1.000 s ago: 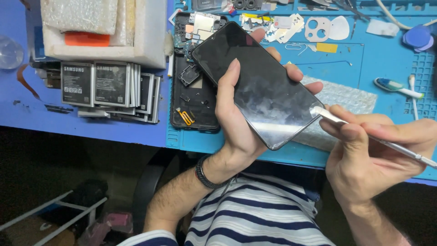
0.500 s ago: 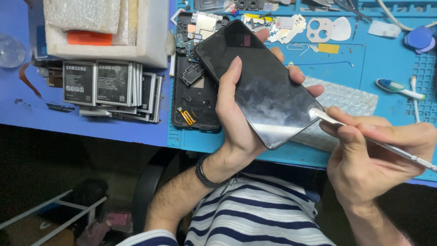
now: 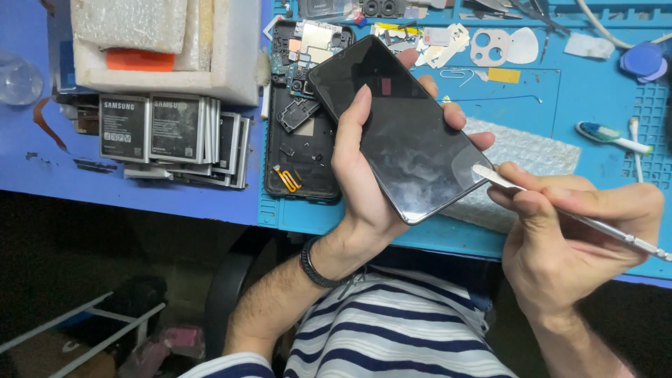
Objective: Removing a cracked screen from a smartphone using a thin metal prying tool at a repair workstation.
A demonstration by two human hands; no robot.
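Left hand (image 3: 371,189) is wrapped around a black phone (image 3: 402,136), thumb laid along its near left edge, fingertips showing past the far right edge — phone is held off the table, glass side up, tilted, dark screen with smudges. Right hand (image 3: 567,238) is closed in a pinch on a thin metal pry tool (image 3: 560,208); the flat tip touches the phone's lower right edge near the corner, and the handle runs out to the right past the knuckles.

Under and behind the phone: blue work mat (image 3: 560,98) on the table. An opened phone body (image 3: 301,119) lies flat on the mat just left of the held phone, circuit board exposed at its top end, orange flex cable near the bottom. A sheet of bubble wrap (image 3: 521,150) lies under the tool tip. Farther left, a row of flat phone batteries (image 3: 171,133) stacked on edge, with a white foam box (image 3: 168,49) behind them. Top of the mat — loose white adhesive pieces and a camera-cutout part (image 3: 490,47). Right side: a toothbrush (image 3: 605,136), well apart from both hands. A black band sits on the left wrist; a striped shirt shows below.
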